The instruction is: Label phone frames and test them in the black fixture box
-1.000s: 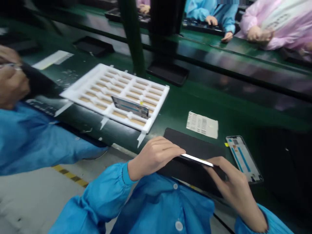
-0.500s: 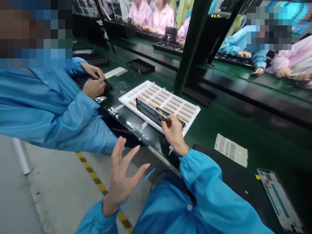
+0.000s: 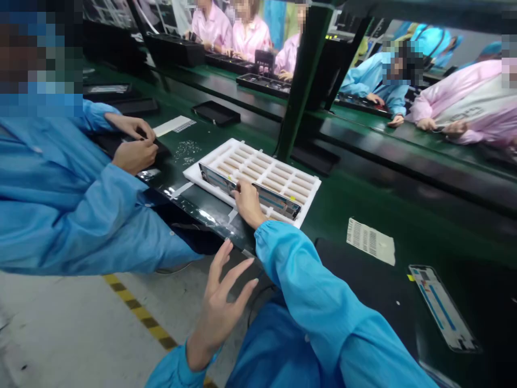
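Note:
My right hand (image 3: 246, 202) reaches left across my body to the white slotted tray (image 3: 311, 186) on the green bench. Its fingers are curled on the end of a phone panel (image 3: 278, 200) that lies on edge along the tray's near side. A second phone panel (image 3: 216, 180) lies just left of the hand in the same row. My left hand (image 3: 222, 302) hovers over the floor below the bench edge, fingers spread and holding nothing.
A black mat (image 3: 363, 280), a barcoded paper (image 3: 370, 241) and another phone panel (image 3: 442, 307) lie to my right. A co-worker's hands (image 3: 133, 151) work at the left. A green post (image 3: 301, 81) rises behind the tray. More people sit across the conveyor.
My right hand carried the panel from over the black mat to the white tray and lowered it in. My left hand let go and dropped back, open.

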Motion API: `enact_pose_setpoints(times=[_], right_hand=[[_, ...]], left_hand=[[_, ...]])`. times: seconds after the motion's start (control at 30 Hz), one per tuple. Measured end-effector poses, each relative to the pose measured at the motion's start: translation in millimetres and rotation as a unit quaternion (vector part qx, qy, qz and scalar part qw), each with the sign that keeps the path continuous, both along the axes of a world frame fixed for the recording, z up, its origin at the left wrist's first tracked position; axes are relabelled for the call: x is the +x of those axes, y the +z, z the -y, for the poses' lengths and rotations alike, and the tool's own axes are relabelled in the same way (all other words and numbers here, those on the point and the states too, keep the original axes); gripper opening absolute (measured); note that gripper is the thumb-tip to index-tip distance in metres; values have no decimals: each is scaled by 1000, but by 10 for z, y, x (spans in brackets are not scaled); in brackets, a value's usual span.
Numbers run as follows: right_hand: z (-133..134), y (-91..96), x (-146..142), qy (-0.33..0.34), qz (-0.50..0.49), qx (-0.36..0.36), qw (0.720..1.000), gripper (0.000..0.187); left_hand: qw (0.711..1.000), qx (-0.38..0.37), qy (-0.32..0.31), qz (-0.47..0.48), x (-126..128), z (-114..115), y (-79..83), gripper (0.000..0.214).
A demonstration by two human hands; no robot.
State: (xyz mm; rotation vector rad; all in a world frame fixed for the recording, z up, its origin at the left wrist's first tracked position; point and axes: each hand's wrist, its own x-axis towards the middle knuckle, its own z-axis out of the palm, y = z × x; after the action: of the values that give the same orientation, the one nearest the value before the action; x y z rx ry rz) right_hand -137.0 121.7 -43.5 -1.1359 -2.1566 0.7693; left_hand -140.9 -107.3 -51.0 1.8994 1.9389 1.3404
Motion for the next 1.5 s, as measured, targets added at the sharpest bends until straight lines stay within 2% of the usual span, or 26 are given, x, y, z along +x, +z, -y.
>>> enact_pose_setpoints(times=[0.13,0.23,0.33,0.37,0.47,0.5,0.57,0.6,0.67,0.73,0.77,0.83,0.9,0.93,1.0,1.03,1.1,1.17,1.23,1.33,1.4,1.43,1.5], right_hand=[[138,90,164,10,-5,7,1000,24],[340,295,576,43,-7,39,998,31],[533,564,1279,91,8,95,991,18],[576,651,1572,75,20,104,992,16],[657,871,2575,-39,81,106,990,9],[694,933,2936,-103,115,112,982,9],[832,1045,3671,-248,186,178,934,13],[941,1094,4033,-321,232,222,891,16],[1232,1158,4712,-458,316,298,775,24],[1568,1152,5276,-545,378,306,683,34],[1725,1121,5495,-570,399,285,660,37],[1968,1032,5778,-582,409,228,665,34],[2072,956,5846,-588,389,204,679,28],[2065,939,5811,-597,376,212,677,26],[1933,951,5651,-618,351,257,655,27],[1808,969,5546,-616,341,273,655,28],[1438,982,5326,-584,322,282,689,29],[926,916,5109,-529,300,263,749,28],[334,748,4889,-490,270,244,792,28],[-461,384,4530,-416,247,211,849,27],[-760,170,4302,-382,235,199,872,29],[-815,100,4217,-367,231,196,879,30],[-741,69,4159,-344,227,197,890,30]], left_hand=[[999,1,-33,15,115,-62,-10,36],[997,23,-62,38,262,-153,-8,33],[989,38,-130,53,483,-328,38,31],[984,38,-166,55,571,-406,63,30],[957,40,-282,55,852,-660,140,27],[948,40,-312,54,946,-738,157,26],[930,37,-361,57,1124,-867,169,25],[922,34,-381,59,1206,-917,164,25],[907,28,-416,61,1350,-994,135,23],[893,22,-445,56,1469,-1048,94,22],[887,17,-458,52,1519,-1068,75,22],[878,2,-477,42,1597,-1095,45,21],[871,-18,-491,30,1652,-1108,31,20],[868,-30,-495,23,1673,-1112,29,20],[863,-59,-501,2,1707,-1119,30,19],[860,-75,-505,-8,1723,-1122,32,19],[853,-104,-510,-26,1753,-1128,37,20],[850,-123,-511,-39,1777,-1131,46,20],[853,-131,-503,-49,1785,-1125,63,20],[867,-139,-475,-64,1744,-1098,92,21],[875,-148,-455,-75,1686,-1077,96,21],[877,-154,-448,-80,1655,-1070,90,22],[880,-163,-438,-86,1601,-1064,61,23]])
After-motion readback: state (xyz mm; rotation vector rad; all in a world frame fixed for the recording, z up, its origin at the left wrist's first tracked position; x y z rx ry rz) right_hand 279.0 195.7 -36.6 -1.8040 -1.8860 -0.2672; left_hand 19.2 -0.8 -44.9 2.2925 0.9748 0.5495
